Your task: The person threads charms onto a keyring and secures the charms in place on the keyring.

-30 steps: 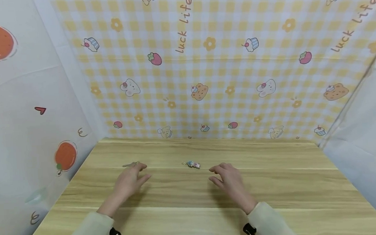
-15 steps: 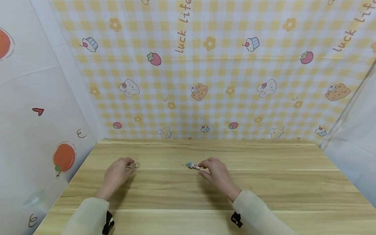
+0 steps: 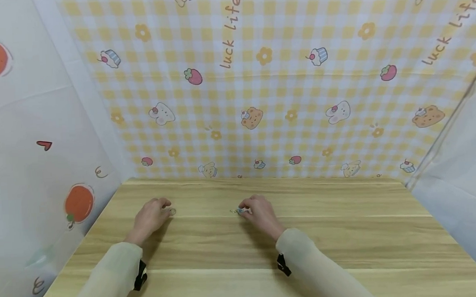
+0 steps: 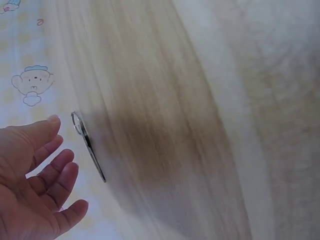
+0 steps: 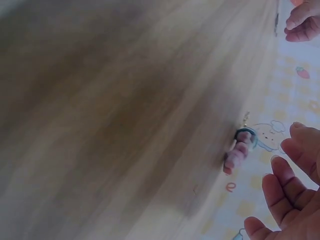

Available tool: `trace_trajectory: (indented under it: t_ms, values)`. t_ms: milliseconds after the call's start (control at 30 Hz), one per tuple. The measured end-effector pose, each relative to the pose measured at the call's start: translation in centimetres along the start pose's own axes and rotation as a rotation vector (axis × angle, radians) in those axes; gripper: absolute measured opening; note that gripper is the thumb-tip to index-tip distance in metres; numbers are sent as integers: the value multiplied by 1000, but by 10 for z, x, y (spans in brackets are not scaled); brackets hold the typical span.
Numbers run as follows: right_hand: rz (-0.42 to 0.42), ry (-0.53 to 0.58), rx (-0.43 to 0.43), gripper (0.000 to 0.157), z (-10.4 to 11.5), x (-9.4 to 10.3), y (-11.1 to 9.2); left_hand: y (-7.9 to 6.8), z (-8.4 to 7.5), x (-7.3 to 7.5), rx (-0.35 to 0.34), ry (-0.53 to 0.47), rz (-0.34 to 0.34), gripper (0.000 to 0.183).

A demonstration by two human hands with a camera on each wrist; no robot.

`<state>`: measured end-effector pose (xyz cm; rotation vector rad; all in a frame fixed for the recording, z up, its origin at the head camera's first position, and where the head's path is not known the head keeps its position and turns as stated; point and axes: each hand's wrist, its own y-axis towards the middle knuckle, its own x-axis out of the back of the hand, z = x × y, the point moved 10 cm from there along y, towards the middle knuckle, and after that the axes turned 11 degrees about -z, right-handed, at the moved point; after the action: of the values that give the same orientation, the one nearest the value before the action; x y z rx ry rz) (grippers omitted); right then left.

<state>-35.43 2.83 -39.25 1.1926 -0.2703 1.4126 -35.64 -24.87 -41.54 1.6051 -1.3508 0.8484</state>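
Note:
A slim metal key [image 4: 94, 155] with a split ring [image 3: 173, 211] lies at the left of the wooden table. My left hand [image 3: 149, 218] hovers over it, covering the key in the head view. In the left wrist view the loosely bent fingers stand apart from the key. Near the middle lies a small figure charm [image 5: 241, 147], pink and white with a teal part and a gold clasp. My right hand [image 3: 260, 213] is above it, thumb and index finger on either side in the head view. The right wrist view shows a gap between fingers and charm.
The wooden table [image 3: 227, 247] meets a yellow checked cloth backdrop [image 3: 283, 88] at its rear edge. White printed sheeting [image 3: 22, 115] stands along the left side, and a pale sheet [image 3: 461, 168] along the right.
My right hand has moved left from beside the charm to over it. My left hand has shifted left over the key, now hiding all but its ring in the head view.

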Motion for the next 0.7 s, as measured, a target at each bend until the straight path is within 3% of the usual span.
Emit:
trace_trajectory:
  t_ms: [233, 533, 700]
  values:
    - [28, -25, -16, 13, -2, -17, 6, 3, -2, -5, -36, 21, -11, 29]
    - [76, -26, -92, 10, -12, -40, 14, 6, 0, -14, -23, 7, 13, 27]
    - [95, -42, -120, 8, -14, -44, 17, 8, -1, -16, -38, 16, -13, 23]
